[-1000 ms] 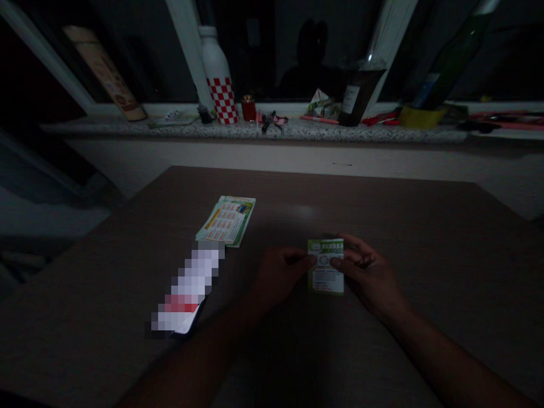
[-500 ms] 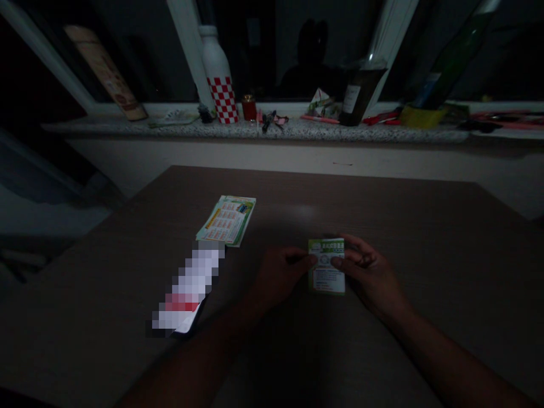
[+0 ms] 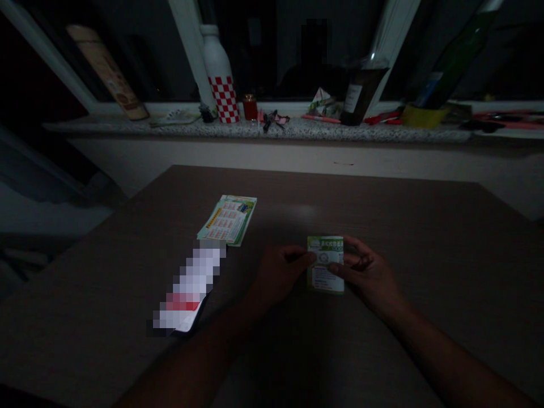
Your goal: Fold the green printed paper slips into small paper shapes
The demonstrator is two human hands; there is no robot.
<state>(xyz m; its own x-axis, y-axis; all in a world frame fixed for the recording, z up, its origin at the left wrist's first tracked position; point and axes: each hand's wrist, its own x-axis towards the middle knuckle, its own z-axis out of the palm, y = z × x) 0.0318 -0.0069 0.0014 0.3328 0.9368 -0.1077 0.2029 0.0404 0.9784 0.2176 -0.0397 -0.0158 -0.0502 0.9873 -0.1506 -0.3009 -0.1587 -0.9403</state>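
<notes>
Between my two hands is a small folded leaflet, white with a green band and printed text. My left hand pinches its left edge, thumb on the front face. On the right side my right hand grips it, thumb across the front and fingers behind, partly hidden by the paper. To the left lies a stack of printed leaflets with green borders and red print. Just in front of that stack rests a phone with a lit, blurred screen.
The brown wooden table runs up to a wall under a window. A speckled stone sill holds a red-checked white bottle, a small red jar, a dark cup, a leaning tan cylinder and a green bottle.
My right thumb has slid slightly down and left on the leaflet's face. Both hands otherwise keep nearly the same place, and the stack and phone stay put.
</notes>
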